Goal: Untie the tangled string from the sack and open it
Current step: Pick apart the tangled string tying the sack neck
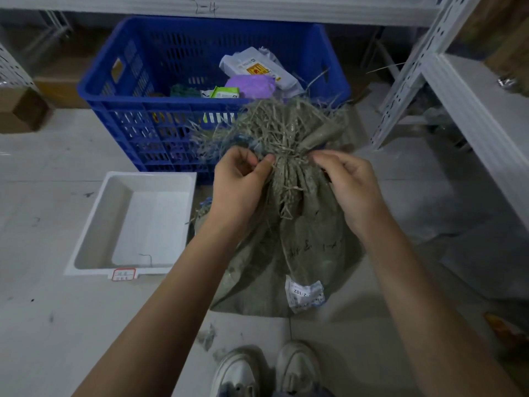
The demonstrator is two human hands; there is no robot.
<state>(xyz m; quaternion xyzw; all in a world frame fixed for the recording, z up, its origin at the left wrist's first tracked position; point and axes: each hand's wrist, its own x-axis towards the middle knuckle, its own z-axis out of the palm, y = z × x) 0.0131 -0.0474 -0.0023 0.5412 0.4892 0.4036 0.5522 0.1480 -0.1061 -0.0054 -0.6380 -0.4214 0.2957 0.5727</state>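
Now both hands — left hand [239,179], right hand [347,181] — pinch the string [286,160] (frayed) around the sack [300,242] neck.

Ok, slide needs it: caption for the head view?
Both hands, left hand and right hand, pick at the tied neck of a woven sack on the floor.

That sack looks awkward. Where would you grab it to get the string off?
Probably at the cinched neck, from both sides, as the left hand and right hand do: the sack stands upright, narrowest there, and the string wraps just below the frayed top.
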